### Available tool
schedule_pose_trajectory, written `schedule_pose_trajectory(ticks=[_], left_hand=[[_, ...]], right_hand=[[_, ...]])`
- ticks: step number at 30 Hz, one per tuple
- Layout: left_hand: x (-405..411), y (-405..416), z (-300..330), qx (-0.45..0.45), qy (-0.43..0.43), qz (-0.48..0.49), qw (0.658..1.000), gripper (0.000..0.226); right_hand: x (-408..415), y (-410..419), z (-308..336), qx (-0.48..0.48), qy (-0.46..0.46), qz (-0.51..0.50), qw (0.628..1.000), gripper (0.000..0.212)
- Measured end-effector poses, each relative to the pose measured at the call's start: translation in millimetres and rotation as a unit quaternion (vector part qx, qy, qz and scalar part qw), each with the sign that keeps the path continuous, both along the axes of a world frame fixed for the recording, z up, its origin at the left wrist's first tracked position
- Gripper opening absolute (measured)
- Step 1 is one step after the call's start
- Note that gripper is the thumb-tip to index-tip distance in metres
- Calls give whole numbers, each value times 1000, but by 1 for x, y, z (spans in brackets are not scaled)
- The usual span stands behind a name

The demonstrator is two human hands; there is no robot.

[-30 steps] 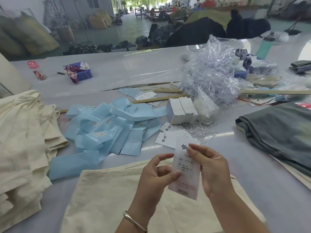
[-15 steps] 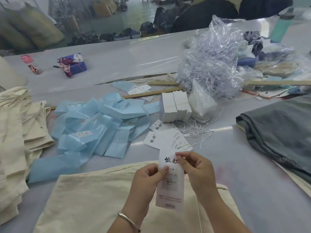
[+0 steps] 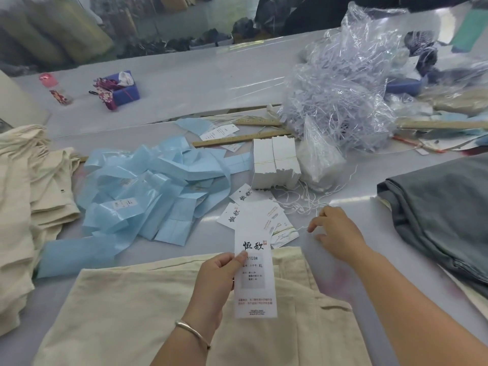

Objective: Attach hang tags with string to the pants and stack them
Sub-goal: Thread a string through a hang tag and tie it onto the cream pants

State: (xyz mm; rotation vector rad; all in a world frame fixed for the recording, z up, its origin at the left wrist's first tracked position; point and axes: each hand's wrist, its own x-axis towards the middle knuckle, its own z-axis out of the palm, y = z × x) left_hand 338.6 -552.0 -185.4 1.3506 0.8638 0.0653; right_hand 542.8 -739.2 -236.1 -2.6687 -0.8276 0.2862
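From my remote seat, at far left a stack of cream pants point(image 3: 23, 207) lies folded on the grey table point(image 3: 184, 83), with a heap of pale blue plastic bags point(image 3: 148, 191) spread just beside it. At the near edge, another pair of cream pants point(image 3: 126, 313) lies flat beneath the hands. The left hand point(image 3: 216, 283), a silver bangle point(image 3: 192, 332) on its wrist, pinches a white hang tag point(image 3: 254, 281) by its left edge between thumb and fingers and holds it upright above the cream cloth, printed side toward me, with "1103#" and "XL" legible. Just beyond the tag, a few loose hang tags point(image 3: 253, 212) lie fanned on the table, and behind them stand two white blocks of bundled tags point(image 3: 274, 163) next to a wooden ruler point(image 3: 237, 140). The hands are apart: the right hand point(image 3: 336, 233) reaches out over the table, fingers loosely curled, its tips at a tangle of white strings point(image 3: 303, 202); I cannot tell whether it has caught one. Behind the strings, a big clear plastic bag of strings point(image 3: 343, 83) rises crumpled. At far right a folded stack of grey pants point(image 3: 443, 215) rests on the table's edge, well apart from the cream pairs.
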Motion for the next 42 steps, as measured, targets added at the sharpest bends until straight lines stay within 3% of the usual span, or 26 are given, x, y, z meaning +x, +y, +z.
schedule_pose_trajectory(ticks=[3,6,8,10,12,15,18,20,24,28,37,42], left_hand=[[-1,4,4,-4,-2,14,1000,22],[-6,7,10,0,-10,13,1000,19],[-12,10,13,0,-17,0,1000,21],[-19,15,16,-5,-23,-18,1000,21],[-25,21,18,-10,-26,-27,999,15],[-32,29,22,-34,-40,8,999,14],[-42,36,31,-34,-68,-3,997,29],[-53,40,38,-23,-82,-22,996,38],[-77,48,52,21,-90,-33,995,12],[-103,55,65,79,-115,-66,988,15],[-141,60,85,208,-218,-157,941,9],[-154,61,88,270,-233,-190,914,21]], right_hand=[[7,6,5,-35,7,7,999,7],[10,14,12,-94,8,30,995,8],[6,18,19,-81,11,18,997,8],[-2,21,29,20,28,-35,999,12],[-17,23,45,186,65,-92,976,14],[-50,31,80,420,116,-117,892,13],[-86,45,120,544,159,-74,821,17],[-113,56,138,552,174,-40,814,16],[-170,76,149,534,213,-18,818,17],[-221,92,145,512,238,-25,825,20],[-282,118,142,497,155,-50,852,23],[-294,123,142,481,109,-79,866,26]])
